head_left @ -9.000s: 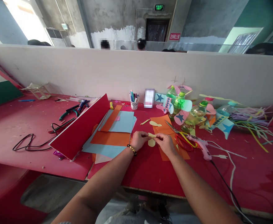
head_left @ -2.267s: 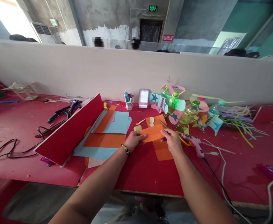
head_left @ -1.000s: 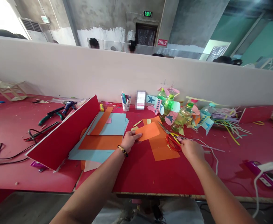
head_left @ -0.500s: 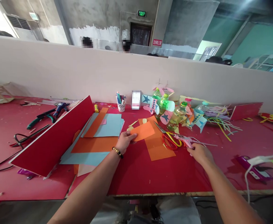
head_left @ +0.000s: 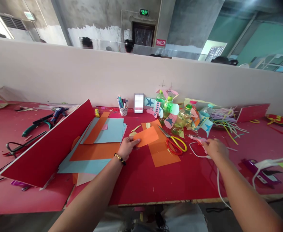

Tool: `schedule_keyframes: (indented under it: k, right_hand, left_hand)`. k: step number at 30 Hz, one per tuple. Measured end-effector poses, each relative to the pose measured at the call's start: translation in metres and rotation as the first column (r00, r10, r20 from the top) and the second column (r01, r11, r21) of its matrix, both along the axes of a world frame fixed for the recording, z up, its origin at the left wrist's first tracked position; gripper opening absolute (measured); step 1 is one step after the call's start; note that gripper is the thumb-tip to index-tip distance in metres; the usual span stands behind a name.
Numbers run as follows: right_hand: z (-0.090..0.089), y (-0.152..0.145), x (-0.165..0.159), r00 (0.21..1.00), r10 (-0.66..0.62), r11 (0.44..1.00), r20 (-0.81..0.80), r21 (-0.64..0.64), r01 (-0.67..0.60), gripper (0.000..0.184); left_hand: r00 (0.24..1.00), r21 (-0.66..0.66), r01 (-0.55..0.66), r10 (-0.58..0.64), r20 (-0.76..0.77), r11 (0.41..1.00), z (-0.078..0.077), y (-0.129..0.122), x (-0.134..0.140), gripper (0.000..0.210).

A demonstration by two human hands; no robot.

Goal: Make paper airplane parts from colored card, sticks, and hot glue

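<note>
My left hand [head_left: 128,147] pinches the near-left edge of a small orange paper piece [head_left: 148,136]. Under and beyond it, a larger orange sheet [head_left: 164,155] lies on the red table. My right hand [head_left: 215,149] is closed round a pink hot glue gun [head_left: 199,139], whose tip points left; a white cord trails from it. Between my hands rest scissors [head_left: 174,143] with one red and one yellow handle, blades partly spread. Just behind the scissors stands a green plastic bottle [head_left: 182,120] decorated with coloured paper.
Blue sheets [head_left: 114,127] and orange strips are stacked left of my left hand, beside an upright red board [head_left: 49,148]. A pen cup [head_left: 123,111] stands at the back. On the right are a purple power strip [head_left: 261,172] and several coloured stems [head_left: 228,119].
My right hand has moved right and lifted the glue gun away from the scissors, and its white cord now shows. My left hand keeps the orange piece; the view has shifted slightly.
</note>
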State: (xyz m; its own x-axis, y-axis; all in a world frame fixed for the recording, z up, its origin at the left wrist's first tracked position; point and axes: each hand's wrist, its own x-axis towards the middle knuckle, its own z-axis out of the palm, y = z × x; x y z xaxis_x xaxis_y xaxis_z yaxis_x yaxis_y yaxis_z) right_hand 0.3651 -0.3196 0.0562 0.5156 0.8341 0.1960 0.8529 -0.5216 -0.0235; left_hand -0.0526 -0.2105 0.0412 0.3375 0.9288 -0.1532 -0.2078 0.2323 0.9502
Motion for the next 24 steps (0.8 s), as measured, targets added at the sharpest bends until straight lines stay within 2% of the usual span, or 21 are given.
schedule_keyframes:
  k: [2,3,4,5,6,9,13,16,19,20,21,22,24]
  right_hand:
    - [0.002,0.005,-0.028,0.992,0.116,0.987,0.058,0.102,-0.121,0.036]
    - [0.002,0.009,-0.044,0.978,0.204,0.975,0.029,0.084,-0.206,0.035]
    - [0.002,0.014,-0.06,0.956,0.292,0.956,-0.032,0.018,-0.292,0.033]
    - [0.001,0.019,-0.076,0.939,0.327,0.94,-0.105,-0.061,-0.335,0.032]
    - [0.0,0.025,-0.089,0.938,0.305,0.938,-0.162,-0.121,-0.326,0.032]
    - [-0.004,0.041,-0.114,0.948,0.252,0.936,-0.195,-0.202,-0.29,0.026]
    - [0.002,0.051,-0.119,0.964,0.175,0.937,-0.199,-0.267,-0.225,0.021]
    - [0.014,0.043,-0.115,0.963,0.133,0.941,-0.236,-0.275,-0.197,0.016]
    - [0.023,0.015,-0.113,0.932,0.149,0.944,-0.331,-0.232,-0.234,0.013]
    - [0.024,0.001,-0.114,0.896,0.175,0.945,-0.408,-0.187,-0.269,0.014]
    - [0.024,-0.014,-0.117,0.762,0.207,0.958,-0.614,-0.033,-0.287,0.016]
    - [0.022,-0.03,-0.122,0.568,0.231,0.961,-0.79,0.096,-0.258,0.02]
    - [0.018,-0.062,-0.137,0.175,0.286,0.946,-0.942,0.249,-0.208,0.029]
  left_hand:
    - [1.0,0.006,0.009,-0.009,-0.007,1.0,0.0,0.0,0.0,0.043]
    - [1.0,0.008,0.01,-0.01,-0.014,1.0,0.0,0.0,0.0,0.042]
    - [1.0,0.009,0.012,-0.012,-0.02,1.0,0.0,0.0,0.0,0.042]
    - [1.0,0.007,0.012,-0.012,-0.024,1.0,-0.001,0.0,0.0,0.042]
    - [1.0,0.004,0.011,-0.011,-0.025,1.0,-0.001,0.0,0.0,0.042]
    - [1.0,-0.011,0.001,-0.001,-0.01,1.0,0.0,0.001,-0.001,0.043]
    - [1.0,-0.017,0.0,0.001,0.028,1.0,0.002,0.0,-0.004,0.043]
    - [0.997,-0.043,0.006,-0.003,0.076,0.999,0.004,0.0,-0.006,0.041]
    - [0.99,-0.078,0.009,0.002,0.138,0.997,0.005,0.001,-0.007,0.039]
    - [0.987,-0.086,0.018,-0.003,0.163,0.996,0.006,0.001,-0.008,0.038]
    - [0.982,-0.092,0.029,-0.011,0.188,0.995,0.007,0.001,-0.009,0.037]
    - [0.977,-0.097,0.042,-0.02,0.213,0.994,0.007,0.001,-0.009,0.036]
    - [0.966,-0.102,0.068,-0.04,0.256,0.993,0.009,0.0,-0.011,0.034]
